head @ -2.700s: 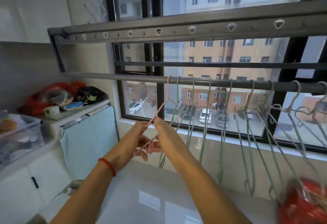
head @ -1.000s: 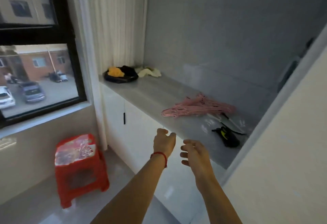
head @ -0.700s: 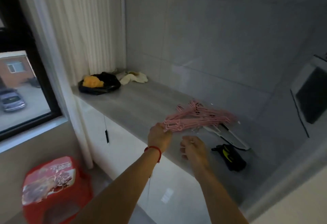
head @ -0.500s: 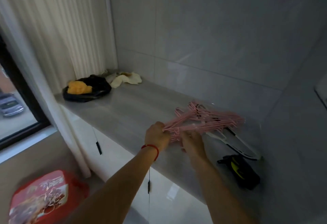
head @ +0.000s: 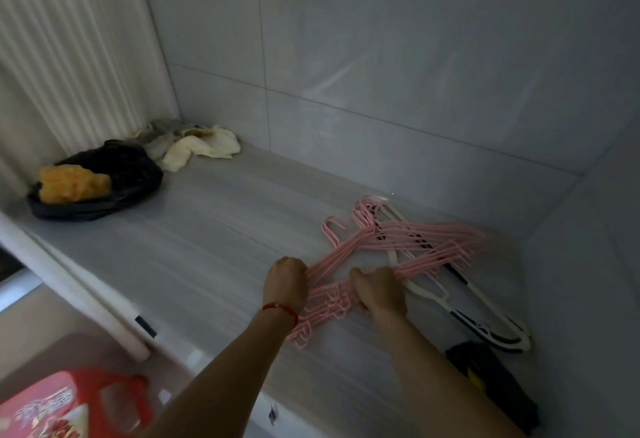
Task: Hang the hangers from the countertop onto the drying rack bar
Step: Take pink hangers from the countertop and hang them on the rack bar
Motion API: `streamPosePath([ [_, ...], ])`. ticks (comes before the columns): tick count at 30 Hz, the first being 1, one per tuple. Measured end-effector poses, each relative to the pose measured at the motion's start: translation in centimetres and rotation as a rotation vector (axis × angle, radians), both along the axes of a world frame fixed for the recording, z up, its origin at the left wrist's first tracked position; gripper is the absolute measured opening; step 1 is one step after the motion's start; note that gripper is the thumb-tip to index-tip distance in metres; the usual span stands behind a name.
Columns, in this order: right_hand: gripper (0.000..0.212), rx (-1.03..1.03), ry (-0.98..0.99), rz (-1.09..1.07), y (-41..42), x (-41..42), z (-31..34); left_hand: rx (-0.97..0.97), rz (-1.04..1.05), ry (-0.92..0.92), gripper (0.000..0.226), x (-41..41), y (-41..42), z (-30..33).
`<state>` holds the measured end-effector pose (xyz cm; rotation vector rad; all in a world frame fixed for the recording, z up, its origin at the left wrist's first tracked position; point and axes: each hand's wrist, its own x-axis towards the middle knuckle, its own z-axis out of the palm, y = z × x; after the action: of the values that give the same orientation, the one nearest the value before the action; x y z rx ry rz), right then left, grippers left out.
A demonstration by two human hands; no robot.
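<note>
On the grey surface (head: 207, 247), the left hand (head: 285, 281) is curled around the near arms of the pink hangers (head: 398, 247); the right hand (head: 379, 290) grips the same bundle just beside it. Their hooks look interlocked, so lifting may drag the white hangers (head: 433, 294) underneath off the edge.

Head view, looking down, close.
</note>
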<state>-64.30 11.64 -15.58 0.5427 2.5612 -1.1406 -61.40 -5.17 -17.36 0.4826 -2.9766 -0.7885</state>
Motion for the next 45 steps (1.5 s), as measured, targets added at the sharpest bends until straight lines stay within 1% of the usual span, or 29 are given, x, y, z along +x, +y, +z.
streamPosePath([
  [5, 0.057, 0.006, 0.014, -0.004, 0.0, -0.1, 0.2, -0.125, -0.078, 0.218, 0.017, 0.6, 0.5, 0.3],
  [7, 0.052, 0.015, 0.08, -0.046, 0.0, 0.5, 0.7, -0.117, -0.049, 0.298, 0.019, 1.1, 0.9, 0.9],
  [9, 0.046, -0.032, 0.183, -0.044, -0.3, 1.6, 1.5, -0.056, -0.018, 0.404, 0.018, 2.2, 1.4, 2.0],
  [12, 0.046, -0.203, 0.323, -0.001, -1.3, 3.8, 2.1, 0.156, 0.034, 0.526, 0.014, 5.7, 1.4, 4.5],
  [14, 0.045, -0.343, 0.323, 0.058, -2.4, 5.5, 2.7, 0.318, 0.024, 0.54, 0.012, 9.5, 0.9, 5.9],
  [16, 0.04, -0.415, 0.294, 0.159, -3.8, 8.2, 4.0, 0.501, -0.025, 0.504, 0.007, 13.9, 0.3, 7.1],
  [17, 0.034, -0.463, 0.273, 0.212, -4.5, 9.9, 4.7, 0.591, -0.035, 0.482, 0.01, 16.2, 0.1, 7.8],
  [19, 0.026, -0.642, 0.197, 0.309, -5.7, 13.6, 5.5, 0.765, -0.053, 0.418, 0.015, 20.5, -0.1, 9.0],
  [21, 0.027, -0.783, 0.106, 0.427, -6.4, 17.6, 6.1, 0.855, -0.051, 0.345, 0.017, 24.6, 0.2, 10.3],
  [22, 0.032, -0.834, 0.055, 0.487, -6.7, 19.6, 6.3, 0.896, -0.026, 0.315, 0.021, 26.7, 0.5, 10.8],
  [24, 0.045, -0.822, -0.034, 0.613, -6.7, 23.4, 6.3, 1.002, 0.046, 0.316, 0.028, 30.9, 1.4, 11.2],
  [25, 0.045, -0.747, -0.045, 0.686, -6.6, 25.2, 6.4, 1.037, 0.094, 0.34, 0.031, 32.9, 2.0, 11.2],
  [27, 0.037, -0.58, -0.026, 0.833, -6.1, 28.5, 6.2, 1.039, 0.237, 0.377, 0.04, 36.7, 3.1, 10.7],
  [29, 0.034, -0.492, -0.035, 0.905, -5.7, 31.6, 5.2, 1.003, 0.392, 0.399, 0.043, 40.6, 4.4, 10.1],
  [31, 0.041, -0.502, -0.066, 0.88, -5.4, 34.9, 4.4, 0.991, 0.531, 0.426, 0.046, 44.5, 5.9, 9.6],
  [32, 0.05, -0.534, -0.105, 0.876, -5.4, 36.5, 3.9, 0.979, 0.607, 0.446, 0.048, 46.4, 6.8, 9.5],
  [34, 0.062, -0.634, -0.263, 0.922, -5.4, 40.3, 3.0, 0.925, 0.753, 0.484, 0.047, 50.3, 8.8, 9.2],
  [35, 0.062, -0.7, -0.324, 0.971, -5.2, 42.5, 2.6, 0.893, 0.796, 0.493, 0.046, 52.1, 9.9, 9.0],
  [37, 0.054, -0.761, -0.311, 1.066, -4.0, 46.9, 2.7, 0.846, 0.852, 0.5, 0.046, 56.0, 12.3, 8.4],
  [38, 0.055, -0.763, -0.301, 1.097, -3.3, 49.1, 2.4, 0.832, 0.892, 0.499, 0.044, 58.1, 13.8, 8.2],
  [40, 0.068, -0.716, -0.354, 1.177, -1.6, 53.7, 1.5, 0.806, 1.002, 0.465, 0.04, 62.6, 16.7, 7.8],
  [41, 0.074, -0.688, -0.397, 1.235, -0.9, 56.3, 0.7, 0.8, 1.061, 0.441, 0.044, 64.8, 18.1, 7.6],
  [43, 0.09, -0.641, -0.484, 1.318, 0.6, 61.0, -0.6, 0.81, 1.171, 0.395, 0.058, 69.2, 20.8, 6.9],
  [45, 0.106, -0.569, -0.568, 1.393, 2.2, 65.9, -1.2, 0.88, 1.297, 0.376, 0.072, 73.4, 23.2, 6.2],
])
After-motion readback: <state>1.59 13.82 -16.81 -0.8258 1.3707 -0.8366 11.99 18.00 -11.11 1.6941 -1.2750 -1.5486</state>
